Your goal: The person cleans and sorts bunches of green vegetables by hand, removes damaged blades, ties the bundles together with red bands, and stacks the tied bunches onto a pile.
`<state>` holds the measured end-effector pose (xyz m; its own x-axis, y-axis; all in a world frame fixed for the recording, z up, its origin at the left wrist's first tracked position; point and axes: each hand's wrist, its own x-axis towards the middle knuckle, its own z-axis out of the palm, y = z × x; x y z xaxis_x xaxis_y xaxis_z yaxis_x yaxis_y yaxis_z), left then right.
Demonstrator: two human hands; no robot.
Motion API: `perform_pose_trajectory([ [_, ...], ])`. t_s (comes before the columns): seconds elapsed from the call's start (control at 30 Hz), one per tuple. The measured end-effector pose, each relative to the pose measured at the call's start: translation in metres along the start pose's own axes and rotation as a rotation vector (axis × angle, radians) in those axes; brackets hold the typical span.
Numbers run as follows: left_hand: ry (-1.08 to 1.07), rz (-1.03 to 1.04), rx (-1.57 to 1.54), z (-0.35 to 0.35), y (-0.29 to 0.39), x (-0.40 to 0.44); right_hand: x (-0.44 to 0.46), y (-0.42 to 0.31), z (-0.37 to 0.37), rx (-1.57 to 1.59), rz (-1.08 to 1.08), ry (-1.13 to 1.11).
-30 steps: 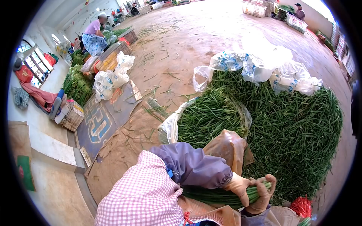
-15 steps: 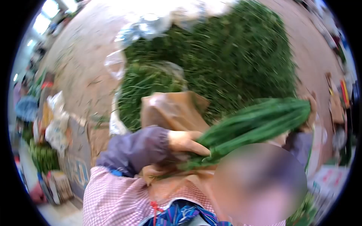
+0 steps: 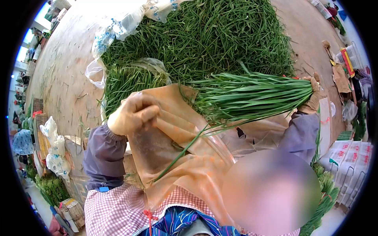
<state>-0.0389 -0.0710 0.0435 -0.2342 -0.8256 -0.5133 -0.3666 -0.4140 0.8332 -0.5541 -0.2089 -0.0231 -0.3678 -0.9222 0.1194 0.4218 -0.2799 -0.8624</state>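
Note:
A bunch of long green stalks (image 3: 256, 94) is gripped at its right end by my right hand (image 3: 313, 96), its leaves fanning to the left. My left hand (image 3: 136, 112) is raised over the tan plastic apron (image 3: 189, 165) with its fingers curled; whatever they may hold is too small to make out. One loose long stalk lies across the apron. Beyond the hands spreads a large heap of green stalks (image 3: 224, 35), and a smaller pile in a plastic bag (image 3: 130, 80) sits at its left.
White plastic bags (image 3: 126, 25) edge the heap's far left. Another white bag (image 3: 57, 151) lies at left on cardboard. Wrapped white packages (image 3: 348, 161) stand at right, near green bundles (image 3: 325, 196). A blurred round patch hides the lower right.
The view has turned right and down. My right hand has carried the bunch out to the right. My left hand has come off the bunch and moved up and left.

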Motion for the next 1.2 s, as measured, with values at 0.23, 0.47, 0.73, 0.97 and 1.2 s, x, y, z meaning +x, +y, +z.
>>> perform_pose_trajectory([
  [0.23,0.051,0.617,0.266,0.029,0.056,0.037,-0.073,-0.003,0.1,0.009,0.162,-0.228],
  [0.47,-0.647,0.359,-0.499,0.135,0.085,0.099,-0.127,0.0,0.166,-0.043,0.19,-0.371],
  [0.73,-0.294,0.309,-0.263,0.165,0.041,0.114,-0.137,0.025,0.157,-0.301,-0.036,-0.355],
  [0.97,-0.384,0.204,-0.663,0.19,0.032,0.11,-0.113,0.021,0.138,0.277,0.464,-0.301],
  [1.2,-0.141,0.345,-0.799,0.183,0.083,0.117,-0.156,0.003,0.084,-0.416,-0.08,-0.564],
])
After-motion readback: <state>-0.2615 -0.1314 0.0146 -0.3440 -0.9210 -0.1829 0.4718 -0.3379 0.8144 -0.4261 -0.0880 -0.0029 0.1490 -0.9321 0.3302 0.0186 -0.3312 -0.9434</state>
